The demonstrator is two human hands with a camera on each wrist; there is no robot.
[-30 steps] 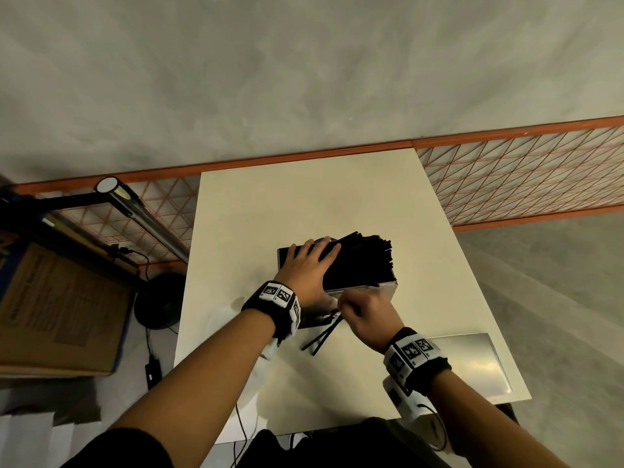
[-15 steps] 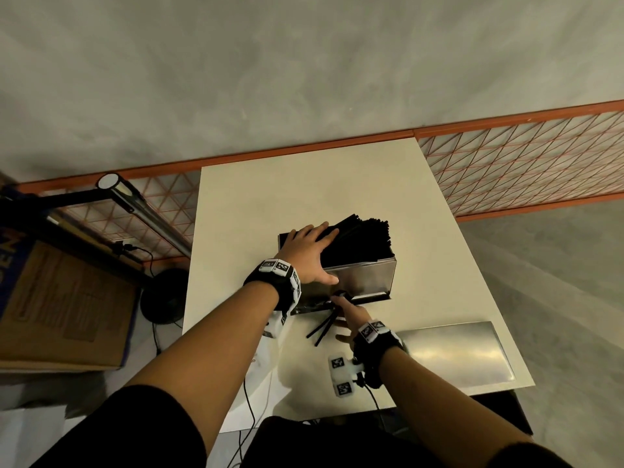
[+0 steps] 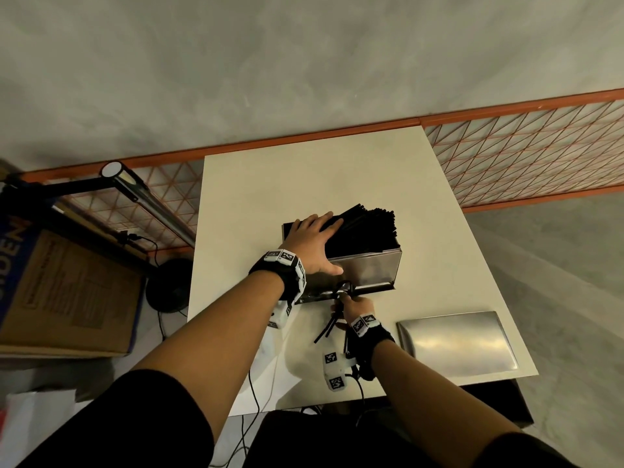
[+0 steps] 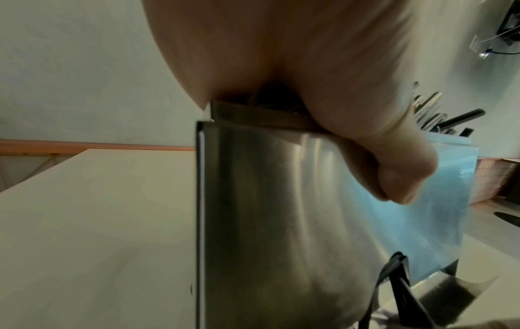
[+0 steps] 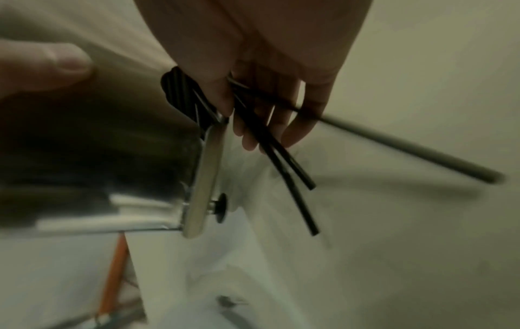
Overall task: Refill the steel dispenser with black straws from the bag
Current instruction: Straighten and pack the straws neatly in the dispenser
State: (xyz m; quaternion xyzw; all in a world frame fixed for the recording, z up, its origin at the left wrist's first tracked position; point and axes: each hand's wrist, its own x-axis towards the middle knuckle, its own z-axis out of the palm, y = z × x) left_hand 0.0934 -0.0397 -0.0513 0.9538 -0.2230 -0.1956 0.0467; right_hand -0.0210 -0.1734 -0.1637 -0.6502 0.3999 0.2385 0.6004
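We look down on the white table (image 3: 304, 184), the biggest thing in view, and on it the steel dispenser (image 3: 366, 268) standing open-topped, heaped with black straws (image 3: 364, 228) that jut above its right rim. Near the table's right front corner lies a flat steel lid (image 3: 456, 342), well apart from the box. No bag shows clearly in any view.

Our left hand (image 3: 312, 244) lies flat over the left end of the heap, fingers spread and straight, thumb down the steel front; it pins the load and curls round nothing.

Here is the change: a second ago our right hand (image 3: 353, 304) sat up at the box's front top edge, and now it has dropped to the dispensing slot at the base. It pinches a few stray straws (image 5: 284, 155) there, fingers curled on them, the free ends fanning toward the table; one loose straw (image 3: 326, 329) trails out beside the wrist.

We judge the filling itself is nearly done, and this is tidying: strays that slipped out the bottom want gathering and going back on top. The risk we see is the piled heap sliding off the right rim if the left hand lifts.
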